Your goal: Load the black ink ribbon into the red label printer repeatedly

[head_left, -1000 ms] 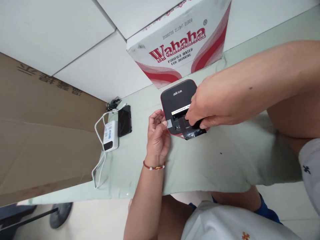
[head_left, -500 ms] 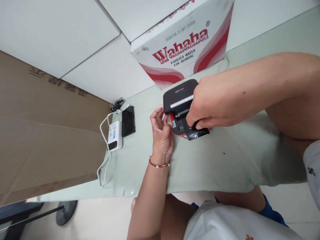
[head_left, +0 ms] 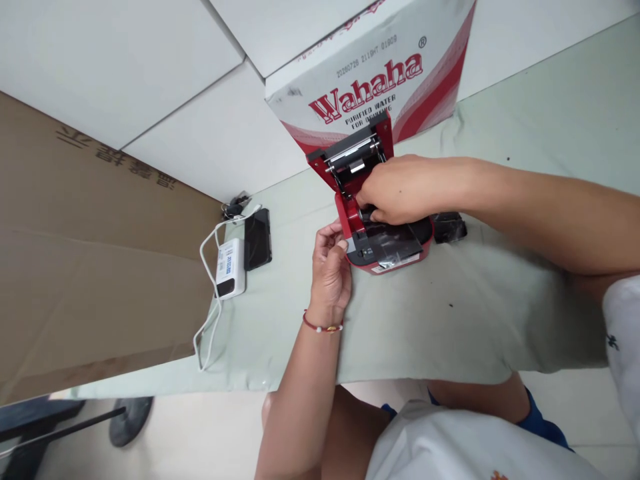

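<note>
A small red and black printer (head_left: 427,241) stands on the cloth-covered table with its lid (head_left: 350,150) raised. The lid's underside shows a black roller and metal parts. A strip of shiny black film (head_left: 395,248) hangs over the printer's front edge. My left hand (head_left: 333,263) is closed on the left side of the printer, thumb on a grey tab at the front corner. My right hand (head_left: 400,190) reaches into the opened bay, fingers bent round the dark roll (head_left: 367,215) there; its fingertips are partly hidden.
Behind the printer stands a white and red Wahaha water carton (head_left: 370,87). A crumpled black piece (head_left: 450,227) lies to its right. On the left are a black phone (head_left: 258,239), a white power bank (head_left: 231,267) with a cable, and a large brown cardboard box (head_left: 100,267).
The printer's lid has swung up and back from closed. My right hand has moved from the front of the lid into the bay. My left hand keeps its hold on the side.
</note>
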Motion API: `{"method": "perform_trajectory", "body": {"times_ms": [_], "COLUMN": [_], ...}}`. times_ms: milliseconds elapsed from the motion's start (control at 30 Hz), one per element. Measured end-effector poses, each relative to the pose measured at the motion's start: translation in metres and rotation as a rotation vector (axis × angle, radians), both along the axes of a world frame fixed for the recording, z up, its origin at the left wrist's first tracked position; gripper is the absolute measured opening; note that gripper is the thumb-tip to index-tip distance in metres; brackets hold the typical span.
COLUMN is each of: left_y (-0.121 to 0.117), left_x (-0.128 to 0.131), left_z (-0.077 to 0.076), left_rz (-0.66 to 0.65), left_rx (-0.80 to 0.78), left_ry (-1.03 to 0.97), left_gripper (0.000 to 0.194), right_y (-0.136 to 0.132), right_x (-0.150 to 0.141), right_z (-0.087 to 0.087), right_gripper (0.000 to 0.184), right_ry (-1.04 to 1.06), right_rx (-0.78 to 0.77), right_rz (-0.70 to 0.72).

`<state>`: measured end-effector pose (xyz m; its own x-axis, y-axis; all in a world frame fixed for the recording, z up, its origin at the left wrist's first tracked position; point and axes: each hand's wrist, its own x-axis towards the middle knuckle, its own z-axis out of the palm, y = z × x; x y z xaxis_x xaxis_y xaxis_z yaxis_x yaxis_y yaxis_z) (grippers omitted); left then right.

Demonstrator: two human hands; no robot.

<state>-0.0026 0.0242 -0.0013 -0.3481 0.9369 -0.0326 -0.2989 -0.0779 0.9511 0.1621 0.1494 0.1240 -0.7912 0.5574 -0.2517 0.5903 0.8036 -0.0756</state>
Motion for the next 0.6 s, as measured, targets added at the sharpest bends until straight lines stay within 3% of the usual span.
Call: {"method": "perform_trajectory", "body": {"times_ms": [233,400,600], "left_y": [-0.001,-0.001,-0.002], "left_x": [0.001,0.001,0.000], "left_z": [0.000,0.001,0.000], "left_rz": [0.024,0.019,0.030], "left_rx": [0.000,0.008,0.013], "left_ry": [-0.026,-0.031,-0.009], "left_gripper": [0.041,0.042,0.043], "right_y": [0.002,0.006,0.016], "right_x": [-0.001,0.004,0.034], "right_z": [-0.002,0.002,0.036], "right_gripper": [0.037,0.033,0.037], "right_ry": [0.026,0.094,0.337], "right_rx": [-0.035,-0.053,-0.107], "right_rz": [-0.035,-0.009,0.041]}}
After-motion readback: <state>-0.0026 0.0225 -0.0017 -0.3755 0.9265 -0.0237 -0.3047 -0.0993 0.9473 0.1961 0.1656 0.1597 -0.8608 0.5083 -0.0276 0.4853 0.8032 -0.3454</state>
